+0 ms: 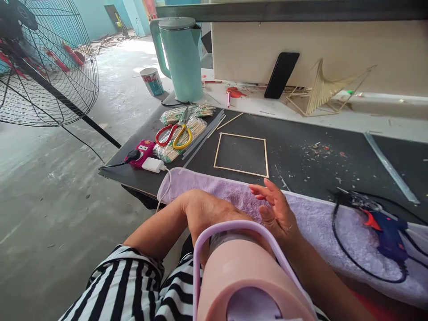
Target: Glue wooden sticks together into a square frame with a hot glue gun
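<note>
A pink water bottle (242, 265) with a lilac handle loop (196, 256) is tilted up close before me and covers much of the lower middle. My left hand (214, 209) is bent round its far side; most of those fingers are hidden behind it. My right hand (276, 209) is raised just right of the bottle, its fingers spread and holding nothing. Beneath both hands lies a lilac towel (310, 223) along the table's front edge. Just beyond, a square frame of thin sticks (240, 171) lies flat on the black tabletop (287, 129).
Scissors (180, 131) rest on bagged sticks (170, 149), near a pink power socket (142, 154). A teal kettle (182, 62) stands behind. To the right are a glue gun (388, 236) with looping cable, a phone (281, 76) and a stick model (321, 93). A fan (50, 67) stands left.
</note>
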### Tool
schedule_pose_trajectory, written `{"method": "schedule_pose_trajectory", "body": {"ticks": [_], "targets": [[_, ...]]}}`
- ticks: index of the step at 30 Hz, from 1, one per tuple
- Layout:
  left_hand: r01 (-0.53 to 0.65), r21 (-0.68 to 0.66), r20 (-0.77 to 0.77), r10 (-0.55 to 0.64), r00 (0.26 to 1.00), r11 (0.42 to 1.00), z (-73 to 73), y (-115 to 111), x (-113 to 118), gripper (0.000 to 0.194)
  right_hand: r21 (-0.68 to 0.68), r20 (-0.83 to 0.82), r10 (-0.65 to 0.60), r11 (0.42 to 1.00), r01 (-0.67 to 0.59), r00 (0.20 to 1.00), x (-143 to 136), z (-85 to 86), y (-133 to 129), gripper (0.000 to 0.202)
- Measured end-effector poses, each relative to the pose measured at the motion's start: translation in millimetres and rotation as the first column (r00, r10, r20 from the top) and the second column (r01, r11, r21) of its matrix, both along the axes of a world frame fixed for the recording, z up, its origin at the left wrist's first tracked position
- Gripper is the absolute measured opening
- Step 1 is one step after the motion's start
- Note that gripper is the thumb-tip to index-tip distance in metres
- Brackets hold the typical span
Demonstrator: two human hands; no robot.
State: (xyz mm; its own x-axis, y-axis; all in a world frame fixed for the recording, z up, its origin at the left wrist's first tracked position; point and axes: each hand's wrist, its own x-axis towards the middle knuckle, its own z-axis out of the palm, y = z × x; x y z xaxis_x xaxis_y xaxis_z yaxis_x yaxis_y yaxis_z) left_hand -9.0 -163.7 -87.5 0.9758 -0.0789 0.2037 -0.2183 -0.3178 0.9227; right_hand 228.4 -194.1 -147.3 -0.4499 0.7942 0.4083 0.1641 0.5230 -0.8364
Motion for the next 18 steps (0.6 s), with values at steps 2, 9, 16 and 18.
{"method": "schedule_pose_trajectory", "body": {"ticks": [2, 9, 16, 18], "targets": [[-0.006, -0.003, -0.022, 0.006, 1.0, 1.0, -1.6, -0.5, -0.6, 0.122, -0.006, -0.007, -0.001, 1.0, 0.001, 1.0, 0.1, 0.1, -0.3, 0.061], [-0.017, -0.019, -0.034, 0.016, 0.999, 1.0, 4.9, -2.4, 0.3, 0.121, -0.006, -0.014, 0.003, 1.0, -0.003, 1.0, -0.2, 0.8, -0.1, 0.061], [-0.017, -0.038, -0.038, 0.015, 0.999, 0.999, 6.6, -0.4, -0.7, 0.12, 0.001, -0.012, 0.008, 1.0, -0.008, 1.0, -0.3, -0.2, 0.8, 0.062], [-0.008, -0.01, 0.004, 0.008, 1.0, 1.0, 6.2, 0.0, -0.4, 0.121, 0.002, -0.016, 0.012, 1.0, -0.012, 1.0, -0.2, -0.4, 0.4, 0.062]]}}
